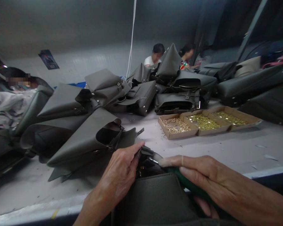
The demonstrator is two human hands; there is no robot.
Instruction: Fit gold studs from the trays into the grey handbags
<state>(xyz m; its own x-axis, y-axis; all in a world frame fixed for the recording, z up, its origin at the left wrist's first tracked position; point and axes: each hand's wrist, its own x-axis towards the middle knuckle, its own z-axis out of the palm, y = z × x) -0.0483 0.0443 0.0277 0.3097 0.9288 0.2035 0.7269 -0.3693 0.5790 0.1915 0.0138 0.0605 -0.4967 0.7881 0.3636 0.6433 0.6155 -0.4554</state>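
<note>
A dark grey-green leather bag [160, 194] is at the table's front edge, close to me, between my hands. My left hand [122, 169] is closed, thumb on top, on a dark strap [147, 151] at the bag's upper edge. My right hand [200, 172] wraps round a tool with a dark green handle [187, 182]; its exact kind is partly hidden by my fingers. The tool's shiny metal end [153, 161] meets the strap, with my right index finger lying along it. Small gold-coloured metal pieces [141, 171] show inside the bag's opening.
Three joined cardboard trays [178, 137] of small gold-coloured metal parts stand on the white table [153, 131] at right. Similar bags [82, 141] are heaped to the left and across the back [179, 102]. Several people [153, 59] sit beyond the heaps. A white cord [132, 37] hangs down.
</note>
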